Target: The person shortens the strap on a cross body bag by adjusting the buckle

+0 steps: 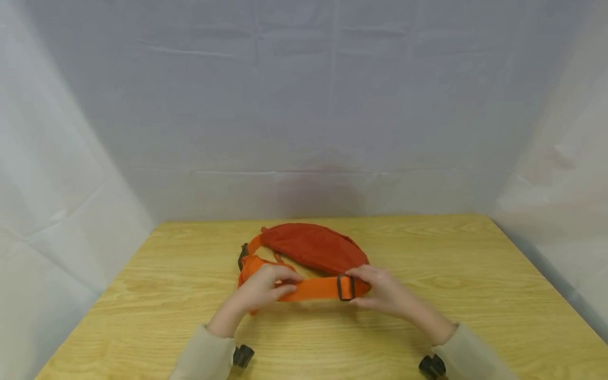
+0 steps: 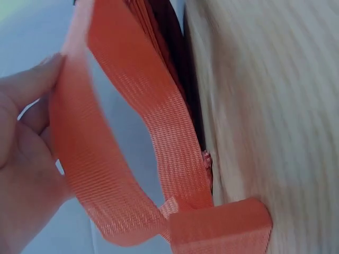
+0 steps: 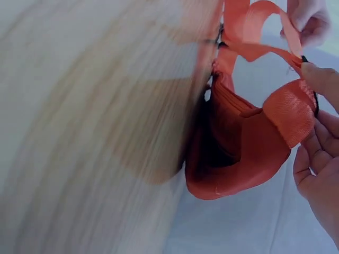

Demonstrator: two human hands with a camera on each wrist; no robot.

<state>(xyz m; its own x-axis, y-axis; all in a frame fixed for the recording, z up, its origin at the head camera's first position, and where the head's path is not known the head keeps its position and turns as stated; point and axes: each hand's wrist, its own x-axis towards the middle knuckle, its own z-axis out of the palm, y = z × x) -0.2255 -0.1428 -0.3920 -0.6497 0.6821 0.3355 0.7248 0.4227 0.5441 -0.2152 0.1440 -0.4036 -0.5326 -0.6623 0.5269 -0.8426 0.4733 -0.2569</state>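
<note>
A red waist bag (image 1: 311, 244) with an orange webbing strap (image 1: 317, 288) lies on the table. In the head view, my left hand (image 1: 263, 287) pinches the strap between thumb and fingers, near a bunched part of the webbing. My right hand (image 1: 387, 290) grips the strap's other end at a black slide adjuster (image 1: 345, 287), close to the bag's right tip. Between both hands the strap runs fairly flat and is lifted off the wood. The left wrist view shows the strap (image 2: 79, 132) looping past my fingers. In the right wrist view, the bag (image 3: 233, 164) hangs below my thumb and fingers.
The wooden table (image 1: 456, 295) reaches to a pale sheet (image 1: 332, 105) hanging behind it and at both sides. A black buckle (image 1: 243, 256) sits at the bag's left end. Small black devices (image 1: 245, 355) show beside both sleeves.
</note>
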